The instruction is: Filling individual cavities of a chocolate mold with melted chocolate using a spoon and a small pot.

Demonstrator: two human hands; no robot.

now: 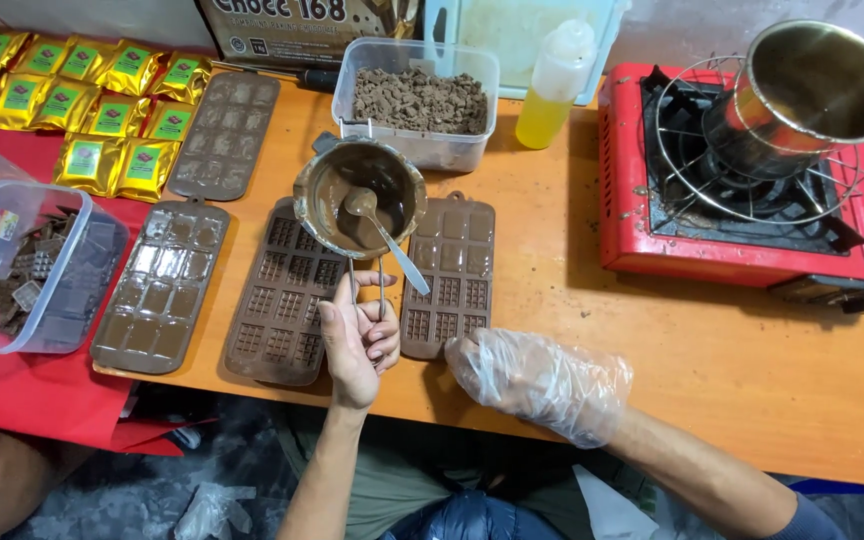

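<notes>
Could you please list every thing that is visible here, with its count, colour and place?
small pot of melted chocolate: one, metal, held above the moulds
spoon: one, metal, in the pot
chocolate moulds: five, brown, on the table
table: one, orange-brown wood
tub of chocolate pieces: one, clear, at the back
squeeze bottle: one, yellow liquid, beside the tub
gas stove: one, red, right side
metal pot: one, silver, on the stove
foil packets: many, gold and green, back left
clear tub: one, far left
left hand: bare, grips the pot's wire handle
right hand: in a clear plastic glove, at a mould's edge
</notes>
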